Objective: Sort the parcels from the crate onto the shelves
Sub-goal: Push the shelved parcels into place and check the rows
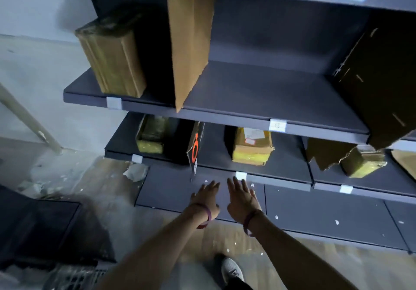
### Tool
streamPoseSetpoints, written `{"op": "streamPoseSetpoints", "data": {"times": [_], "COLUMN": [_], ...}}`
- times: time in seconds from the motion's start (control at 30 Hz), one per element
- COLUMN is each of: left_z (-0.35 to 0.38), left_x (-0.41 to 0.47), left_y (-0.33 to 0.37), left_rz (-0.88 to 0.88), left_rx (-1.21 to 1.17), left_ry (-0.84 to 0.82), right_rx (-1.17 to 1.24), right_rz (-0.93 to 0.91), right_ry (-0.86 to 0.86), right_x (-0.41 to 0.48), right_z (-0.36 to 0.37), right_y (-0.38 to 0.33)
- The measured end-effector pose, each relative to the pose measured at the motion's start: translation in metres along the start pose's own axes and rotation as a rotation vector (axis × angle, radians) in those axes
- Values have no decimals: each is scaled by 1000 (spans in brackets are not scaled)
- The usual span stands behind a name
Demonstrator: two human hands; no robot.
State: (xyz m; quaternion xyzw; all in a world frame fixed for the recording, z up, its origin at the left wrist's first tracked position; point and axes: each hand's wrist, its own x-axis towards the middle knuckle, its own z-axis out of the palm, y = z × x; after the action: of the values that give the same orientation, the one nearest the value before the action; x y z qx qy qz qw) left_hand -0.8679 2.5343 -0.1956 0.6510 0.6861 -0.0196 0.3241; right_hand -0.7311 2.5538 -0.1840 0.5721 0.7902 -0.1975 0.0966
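Note:
Both my hands reach out side by side in front of the lower shelf (279, 180), palms down and holding nothing. My left hand (206, 198) and my right hand (242, 196) have fingers spread; each wrist wears a purple band. On the lower shelf sit a yellow-taped parcel (252, 146), a dark box with orange print (194, 145), a wrapped parcel (152, 135) and another yellow-taped parcel (360, 162). The middle shelf (258, 91) carries a taped brown parcel (112, 57) and an upright cardboard box (189, 42). A grey crate (76, 277) shows at the bottom left.
A dark torn cardboard sheet (382, 82) leans at the right end of the middle shelf. Torn cardboard (326, 154) lies on the lower shelf. Crumpled paper (136, 172) and scraps litter the wooden floor. A dark bin (33, 226) stands at the left. My shoe (231, 269) is below.

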Motion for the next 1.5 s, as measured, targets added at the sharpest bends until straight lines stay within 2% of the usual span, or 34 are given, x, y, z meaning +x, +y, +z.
{"op": "streamPoseSetpoints", "data": {"times": [0.27, 0.6, 1.07, 1.3, 1.5], "left_z": [-22, -77, -159, -178, -182], "left_x": [-81, -92, -14, 34, 80], "left_y": [-110, -189, -244, -257, -272], "left_rz": [-37, -104, -179, -114, -37], "left_rx": [-20, -53, -21, 33, 113], "left_ry": [97, 187, 208, 124, 57], "right_rx": [50, -16, 13, 45, 100], "right_rz": [-53, -176, -153, -105, 9], "right_ry": [2, -15, -70, -133, -132], "right_x": [-47, -10, 114, 160, 192], "right_z": [34, 17, -9, -14, -9], "right_y": [-126, -215, -241, -250, -255]}}
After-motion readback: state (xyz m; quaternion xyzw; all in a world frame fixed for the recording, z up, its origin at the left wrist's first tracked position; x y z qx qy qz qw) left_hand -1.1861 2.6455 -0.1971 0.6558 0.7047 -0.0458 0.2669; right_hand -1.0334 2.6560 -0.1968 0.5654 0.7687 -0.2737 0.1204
